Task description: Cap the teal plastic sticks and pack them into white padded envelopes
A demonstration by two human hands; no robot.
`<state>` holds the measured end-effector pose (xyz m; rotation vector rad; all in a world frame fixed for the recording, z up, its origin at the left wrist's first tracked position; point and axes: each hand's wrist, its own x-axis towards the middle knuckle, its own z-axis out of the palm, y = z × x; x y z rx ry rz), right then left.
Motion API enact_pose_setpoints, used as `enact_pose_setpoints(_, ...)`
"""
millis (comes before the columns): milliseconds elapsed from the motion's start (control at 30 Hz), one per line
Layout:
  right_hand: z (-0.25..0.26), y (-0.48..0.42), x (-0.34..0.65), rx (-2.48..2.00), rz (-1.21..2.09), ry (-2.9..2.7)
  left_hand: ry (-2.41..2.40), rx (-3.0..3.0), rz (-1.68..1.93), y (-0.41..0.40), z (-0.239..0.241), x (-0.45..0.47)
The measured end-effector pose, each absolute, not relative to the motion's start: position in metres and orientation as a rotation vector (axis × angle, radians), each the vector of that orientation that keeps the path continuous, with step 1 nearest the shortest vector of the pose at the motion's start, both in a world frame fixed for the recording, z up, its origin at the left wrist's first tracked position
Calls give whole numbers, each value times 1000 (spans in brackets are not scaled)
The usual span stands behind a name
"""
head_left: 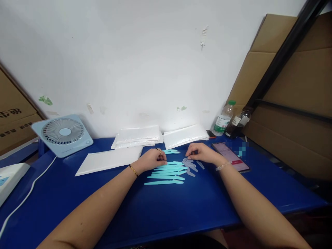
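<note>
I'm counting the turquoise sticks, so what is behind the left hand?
Ends of turquoise sticks show just beyond the left hand; it covers the rest, so their number can't be told.

Soft light brightens a white wall [135, 69], dimming toward cardboard [306, 79] at right; the wide lens stretches forearms [103, 204] near the edges, pixelation masks a patch at a phone's [228, 155] edge, and bottle-label [222, 124] print appears soft.
</note>
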<state>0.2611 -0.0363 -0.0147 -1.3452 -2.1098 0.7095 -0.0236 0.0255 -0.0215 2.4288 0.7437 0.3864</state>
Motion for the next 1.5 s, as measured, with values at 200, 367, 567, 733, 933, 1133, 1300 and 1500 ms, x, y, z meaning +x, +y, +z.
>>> enact_pose_setpoints(200, -22, -33, 255, -1328, 764, -2169, 880, 2383, 387, 26, -21, -22)
enact_pose_setpoints(367, -25, -28, 250, -1449, 699, -2091, 932, 2413, 420, 26, -21, -23)
enact_pose_setpoints(567, -27, -27, 239, -1490, 689, -2034, 924, 2471, 449, 26, -22, -21)
enact_pose_setpoints(733, -29, -29, 243, -1464, 698, -1992, 920, 2487, 443, 25, -21, -24)
enact_pose_setpoints(933, -28, -32, 250, -1512, 637, -2055, 912, 2455, 412, 26, -22, -24)
enact_pose_setpoints(1133, -27, -35, 258, -1580, 610, -2040, 939, 2405, 396, 27, -22, -24)
enact_pose_setpoints(1300, -25, -35, 246, -1550, 625, -2062, 943, 2397, 396, 27, -23, -23)
enact_pose_setpoints(1500, -23, -30, 228, -1546, 501, -2073, 967, 2456, 461, 28, -28, -21)
